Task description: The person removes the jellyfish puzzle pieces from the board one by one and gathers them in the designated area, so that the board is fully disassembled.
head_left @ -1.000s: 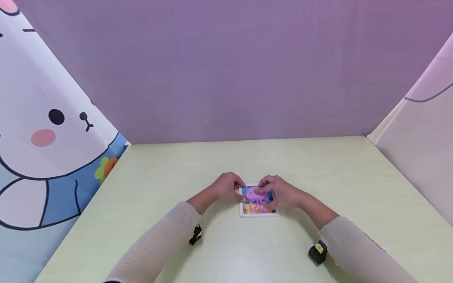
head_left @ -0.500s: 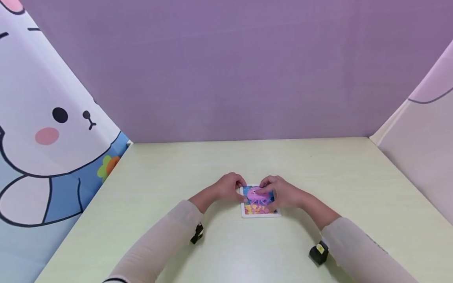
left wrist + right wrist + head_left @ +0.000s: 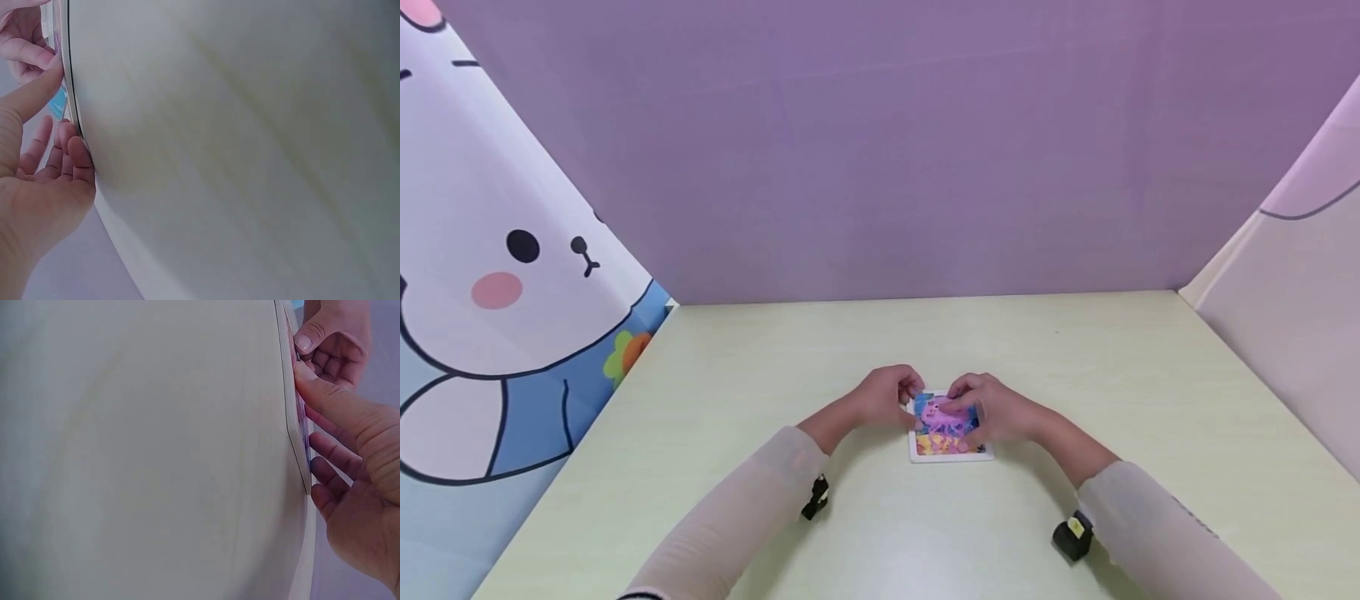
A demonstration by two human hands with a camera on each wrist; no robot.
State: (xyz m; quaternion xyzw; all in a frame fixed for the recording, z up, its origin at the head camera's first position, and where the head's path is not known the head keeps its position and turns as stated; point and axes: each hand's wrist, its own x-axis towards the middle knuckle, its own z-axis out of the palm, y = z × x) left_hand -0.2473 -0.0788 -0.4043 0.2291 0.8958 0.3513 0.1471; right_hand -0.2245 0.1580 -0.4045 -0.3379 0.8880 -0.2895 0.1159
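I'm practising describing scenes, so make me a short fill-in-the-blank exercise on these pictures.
1. The picture board has a ____ border.
2. In the head view, the left hand is at the board's ____ side.
3. Counting the right hand too, the hands touching the board number ____.
4. Behind the table, the wall is ____.
Missing words: white; left; two; purple.

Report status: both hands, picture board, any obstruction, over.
Left hand at left edge of picture board. Right hand over its right side. Picture board flat on table; only the hands partly cover it.
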